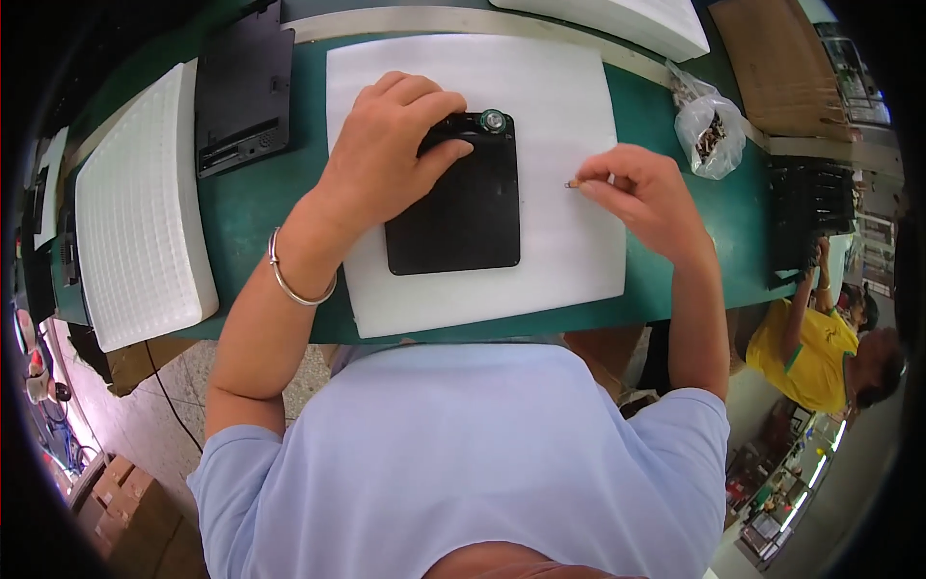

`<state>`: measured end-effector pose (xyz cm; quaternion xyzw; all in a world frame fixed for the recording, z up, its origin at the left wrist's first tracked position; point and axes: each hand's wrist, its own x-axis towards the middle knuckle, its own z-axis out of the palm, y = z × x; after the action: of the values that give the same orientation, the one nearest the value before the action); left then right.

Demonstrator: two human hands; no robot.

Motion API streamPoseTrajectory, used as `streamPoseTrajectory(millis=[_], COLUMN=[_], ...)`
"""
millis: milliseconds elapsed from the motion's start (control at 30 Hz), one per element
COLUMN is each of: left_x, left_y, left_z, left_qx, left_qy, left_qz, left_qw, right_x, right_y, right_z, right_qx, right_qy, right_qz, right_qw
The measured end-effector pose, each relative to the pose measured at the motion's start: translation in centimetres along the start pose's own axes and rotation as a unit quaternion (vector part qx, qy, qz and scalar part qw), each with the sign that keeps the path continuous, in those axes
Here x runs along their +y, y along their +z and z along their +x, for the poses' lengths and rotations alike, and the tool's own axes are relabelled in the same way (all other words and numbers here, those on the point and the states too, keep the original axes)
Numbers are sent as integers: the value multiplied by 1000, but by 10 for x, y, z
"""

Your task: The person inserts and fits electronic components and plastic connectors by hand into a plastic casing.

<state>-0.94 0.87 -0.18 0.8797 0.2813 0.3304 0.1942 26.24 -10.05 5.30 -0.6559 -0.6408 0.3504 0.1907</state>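
A flat black rectangular device (pixel 453 212) with rounded corners lies on a white foam sheet (pixel 569 251). Along its far edge runs a dark part that ends at the right in a round, shiny metal piece (pixel 493 122). My left hand (pixel 391 145) is closed round the device's far left part, thumb on top and fingers at the far edge; it hides that corner. To the right of the device, my right hand (pixel 641 188) pinches a small brass-coloured, pin-like piece (pixel 575 183) between thumb and fingertips, above the foam. The piece is too small to name exactly.
A clear plastic bag (pixel 711 135) of small metal parts sits at the right. Another black device (pixel 243 92) and a stack of white foam sheets (pixel 145 212) are at the left. A cardboard piece (pixel 776 68) lies far right; a person in yellow (pixel 805 357) is beyond.
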Motion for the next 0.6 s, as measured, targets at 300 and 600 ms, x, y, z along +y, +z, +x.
streamPoseTrajectory(millis=[300, 600], left_x=[3, 3], left_y=[1, 1], left_z=[1, 2], left_qx=[-12, -6], left_qy=[-6, 1], left_qz=[-5, -5], left_qw=[1000, 1000], right_x=[25, -6], right_y=[5, 30], right_z=[-5, -7], right_qx=[128, 158], right_qy=[5, 9], right_qz=[58, -89], right_qw=[990, 983])
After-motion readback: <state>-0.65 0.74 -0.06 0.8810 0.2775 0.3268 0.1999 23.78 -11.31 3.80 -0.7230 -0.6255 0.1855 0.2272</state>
